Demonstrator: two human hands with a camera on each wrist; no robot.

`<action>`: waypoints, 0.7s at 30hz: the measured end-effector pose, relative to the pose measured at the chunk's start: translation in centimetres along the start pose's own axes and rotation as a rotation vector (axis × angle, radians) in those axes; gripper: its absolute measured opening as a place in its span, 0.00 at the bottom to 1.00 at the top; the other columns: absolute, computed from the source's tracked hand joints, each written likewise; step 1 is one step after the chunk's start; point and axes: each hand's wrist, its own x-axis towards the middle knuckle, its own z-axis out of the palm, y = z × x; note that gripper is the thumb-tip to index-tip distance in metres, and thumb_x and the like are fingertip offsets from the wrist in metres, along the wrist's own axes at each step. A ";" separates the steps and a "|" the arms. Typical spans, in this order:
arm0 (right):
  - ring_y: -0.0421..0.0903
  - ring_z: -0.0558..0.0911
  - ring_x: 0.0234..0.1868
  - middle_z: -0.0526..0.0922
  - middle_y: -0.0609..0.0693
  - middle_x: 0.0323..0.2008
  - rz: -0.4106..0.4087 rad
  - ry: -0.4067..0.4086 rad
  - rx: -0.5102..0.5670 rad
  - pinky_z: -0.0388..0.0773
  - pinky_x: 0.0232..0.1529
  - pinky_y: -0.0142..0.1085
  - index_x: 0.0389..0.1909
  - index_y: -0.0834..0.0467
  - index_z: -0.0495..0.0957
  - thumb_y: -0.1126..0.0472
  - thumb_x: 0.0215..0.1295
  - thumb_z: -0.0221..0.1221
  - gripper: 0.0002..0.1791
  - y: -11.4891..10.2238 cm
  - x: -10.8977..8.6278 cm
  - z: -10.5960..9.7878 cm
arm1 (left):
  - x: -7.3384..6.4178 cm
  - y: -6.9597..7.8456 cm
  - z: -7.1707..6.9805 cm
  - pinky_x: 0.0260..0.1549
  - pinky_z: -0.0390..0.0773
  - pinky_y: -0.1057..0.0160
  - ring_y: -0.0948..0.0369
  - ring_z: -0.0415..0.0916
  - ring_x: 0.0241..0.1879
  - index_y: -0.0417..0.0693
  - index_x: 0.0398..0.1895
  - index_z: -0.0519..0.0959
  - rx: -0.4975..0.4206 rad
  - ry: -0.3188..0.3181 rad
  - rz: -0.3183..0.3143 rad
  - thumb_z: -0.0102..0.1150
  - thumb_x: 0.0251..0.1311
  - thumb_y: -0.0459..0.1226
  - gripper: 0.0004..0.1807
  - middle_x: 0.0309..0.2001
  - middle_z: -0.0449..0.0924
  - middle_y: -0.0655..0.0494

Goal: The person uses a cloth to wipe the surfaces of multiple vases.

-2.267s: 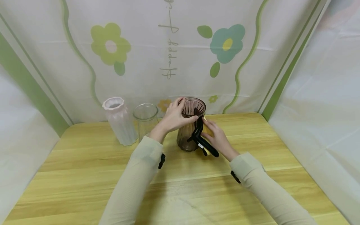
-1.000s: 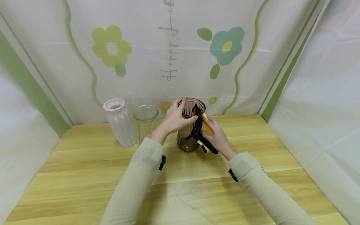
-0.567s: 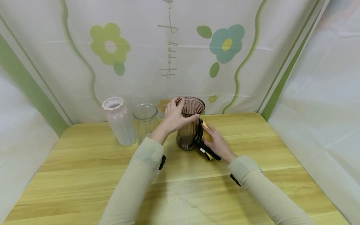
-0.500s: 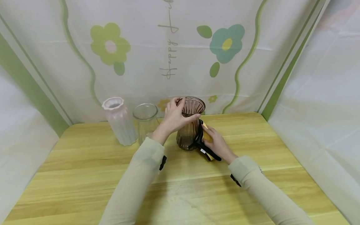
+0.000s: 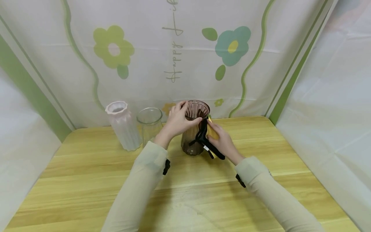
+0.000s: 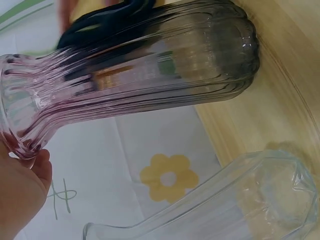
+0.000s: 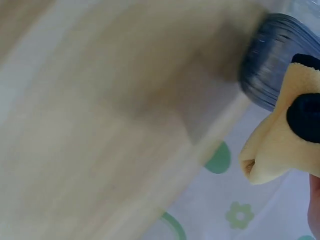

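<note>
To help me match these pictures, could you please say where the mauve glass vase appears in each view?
Head: mauve vase, just right of centre.
Left wrist: sideways across the upper part, base rightward.
Right wrist: base at upper right, blurred.
Shared landmark: the black-and-yellow item beside it.

Backdrop cloth [image 5: 200,80]: cursive "Happy" [image 5: 174,61], sideways; further letters cut off above | White label [image 5: 206,148] on black item [image 5: 215,151]: too small to read

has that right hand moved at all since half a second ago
Yes. In the head view, the right hand has moved up, closer to the table's back edge, along with the black-and-yellow tool it holds.
</note>
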 end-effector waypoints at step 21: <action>0.69 0.72 0.60 0.68 0.71 0.63 -0.089 0.011 -0.029 0.71 0.59 0.59 0.64 0.67 0.68 0.71 0.56 0.64 0.32 -0.8 0.9 -0.2 | -0.1 0.0 0.2 0.71 0.51 0.41 0.45 0.41 0.75 0.51 0.77 0.44 -0.042 -0.017 -0.017 0.52 0.58 0.64 0.51 0.77 0.36 0.47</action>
